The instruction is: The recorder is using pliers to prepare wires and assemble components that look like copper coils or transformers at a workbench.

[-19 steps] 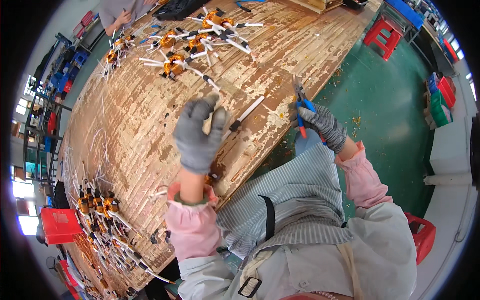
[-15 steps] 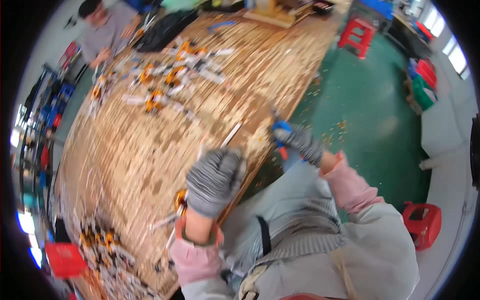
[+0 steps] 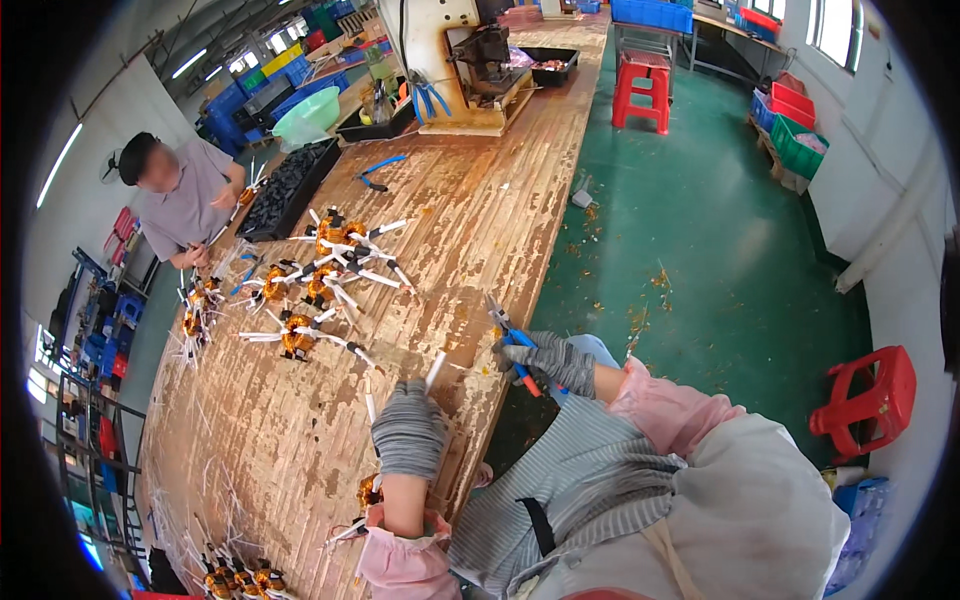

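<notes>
My left hand [image 3: 408, 435], in a grey striped glove, is closed low over the tabletop. A white-sleeved lead [image 3: 436, 370] sticks out past its fingers. An orange copper-wound coil [image 3: 369, 490] with pale leads lies beside my left wrist, partly hidden by it; whether it joins the held lead cannot be seen. My right hand [image 3: 548, 360], gloved alike, is wrapped round pliers [image 3: 510, 337] with blue and red handles. Their metal nose points up and left above the table's edge, apart from the lead. Several more coils [image 3: 298, 335] with white leads and black sleeves lie beyond my left hand.
The worn wooden table [image 3: 470, 230] carries blue-handled pliers [image 3: 380, 172], a black tray [image 3: 290, 190] of dark pieces and a bench press [image 3: 440, 60]. Another person [image 3: 185, 195] works at the far left. Red stools [image 3: 866, 400] stand on the green floor, right.
The view has tilted up, showing more of the far table. The pliers in my right hand have come somewhat closer to my left hand, which stays closed on the lead.
</notes>
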Tool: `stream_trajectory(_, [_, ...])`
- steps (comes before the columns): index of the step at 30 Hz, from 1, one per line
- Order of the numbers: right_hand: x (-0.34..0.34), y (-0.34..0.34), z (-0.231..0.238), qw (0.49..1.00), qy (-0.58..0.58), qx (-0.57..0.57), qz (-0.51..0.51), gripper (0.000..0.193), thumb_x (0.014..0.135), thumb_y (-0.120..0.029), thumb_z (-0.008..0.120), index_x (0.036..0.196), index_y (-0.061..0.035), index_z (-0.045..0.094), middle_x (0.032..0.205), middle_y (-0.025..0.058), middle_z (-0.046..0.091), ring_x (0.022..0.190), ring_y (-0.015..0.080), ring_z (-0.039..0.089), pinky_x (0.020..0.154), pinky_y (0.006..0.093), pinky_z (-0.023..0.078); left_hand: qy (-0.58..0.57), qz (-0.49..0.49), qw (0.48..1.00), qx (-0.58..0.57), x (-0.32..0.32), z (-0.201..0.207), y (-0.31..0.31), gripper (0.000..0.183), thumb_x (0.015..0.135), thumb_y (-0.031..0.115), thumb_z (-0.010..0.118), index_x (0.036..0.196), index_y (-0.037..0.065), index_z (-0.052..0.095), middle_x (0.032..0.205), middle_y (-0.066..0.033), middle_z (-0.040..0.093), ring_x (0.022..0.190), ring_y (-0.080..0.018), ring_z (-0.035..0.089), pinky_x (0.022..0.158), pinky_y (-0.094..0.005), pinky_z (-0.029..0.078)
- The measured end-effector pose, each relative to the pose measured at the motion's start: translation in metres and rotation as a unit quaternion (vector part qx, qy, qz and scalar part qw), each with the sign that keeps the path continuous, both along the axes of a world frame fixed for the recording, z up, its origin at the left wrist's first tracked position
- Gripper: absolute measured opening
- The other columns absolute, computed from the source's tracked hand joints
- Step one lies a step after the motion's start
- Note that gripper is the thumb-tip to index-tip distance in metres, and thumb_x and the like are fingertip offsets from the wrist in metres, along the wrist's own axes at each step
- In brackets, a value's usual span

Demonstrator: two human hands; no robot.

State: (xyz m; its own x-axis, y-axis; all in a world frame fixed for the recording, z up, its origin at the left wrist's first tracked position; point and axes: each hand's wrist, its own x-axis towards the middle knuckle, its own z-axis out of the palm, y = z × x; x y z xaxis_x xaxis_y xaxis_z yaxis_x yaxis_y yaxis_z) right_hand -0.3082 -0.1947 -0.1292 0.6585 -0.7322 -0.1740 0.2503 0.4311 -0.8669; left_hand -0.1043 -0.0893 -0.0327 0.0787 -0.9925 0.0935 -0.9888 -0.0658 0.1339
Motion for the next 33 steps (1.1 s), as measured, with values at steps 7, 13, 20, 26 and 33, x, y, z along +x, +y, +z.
stream_trajectory(7, [-0.005, 0.012, 0.027, 0.970, 0.155, -0.187, 0.021, 0.041, 0.083, -0.037, 0.062, 0.105, -0.0028, 0.057, 0.083, 0.0077, 0.061, 0.075, 0.0168, 0.060, 0.070, 0.0303, 0.049, 0.406, -0.033, 0.887, -0.217, 0.005, -0.023, 0.002, 0.025, 0.091, 0.015, 0.051, 0.111, 0.002, 0.055, 0.096, -0.0122, 0.060, 0.089, -0.0194, 0.056, 0.082, -0.0286, 0.043])
stream_trajectory(13, [-0.004, 0.026, 0.064, 0.675, 0.480, -0.560, 0.012, 0.045, 0.081, -0.037, 0.056, 0.109, -0.0019, 0.055, 0.094, 0.0192, 0.057, 0.089, 0.0343, 0.055, 0.082, 0.0410, 0.045, 0.376, 0.055, 0.911, -0.163, -0.003, -0.041, -0.005, 0.022, 0.088, 0.013, 0.056, 0.106, 0.000, 0.059, 0.100, -0.0120, 0.062, 0.092, -0.0177, 0.057, 0.084, -0.0272, 0.044])
stream_trajectory(20, [-0.005, 0.024, 0.065, 0.645, 0.513, -0.566, 0.025, 0.050, 0.080, -0.039, 0.057, 0.113, -0.0018, 0.052, 0.097, 0.0209, 0.055, 0.092, 0.0346, 0.054, 0.083, 0.0413, 0.044, 0.399, 0.051, 0.896, -0.187, -0.007, -0.041, -0.005, 0.022, 0.087, 0.016, 0.057, 0.104, 0.002, 0.062, 0.093, -0.0130, 0.063, 0.084, -0.0210, 0.061, 0.077, -0.0293, 0.047])
stream_trajectory(26, [0.003, 0.022, 0.066, 0.674, 0.467, -0.572, 0.016, 0.049, 0.081, -0.039, 0.058, 0.113, -0.0028, 0.052, 0.095, 0.0185, 0.056, 0.090, 0.0341, 0.054, 0.081, 0.0415, 0.044, 0.378, 0.043, 0.894, -0.237, -0.007, -0.046, -0.003, 0.024, 0.088, 0.024, 0.055, 0.102, 0.007, 0.064, 0.091, -0.0149, 0.064, 0.082, -0.0293, 0.061, 0.074, -0.0351, 0.047])
stream_trajectory(33, [0.003, 0.019, 0.067, 0.702, 0.442, -0.558, 0.011, 0.046, 0.080, -0.038, 0.058, 0.110, -0.0037, 0.054, 0.092, 0.0182, 0.056, 0.088, 0.0342, 0.055, 0.080, 0.0417, 0.045, 0.355, 0.049, 0.895, -0.265, -0.008, -0.046, -0.003, 0.024, 0.087, 0.024, 0.055, 0.100, 0.006, 0.064, 0.087, -0.0144, 0.063, 0.078, -0.0288, 0.061, 0.071, -0.0347, 0.048])
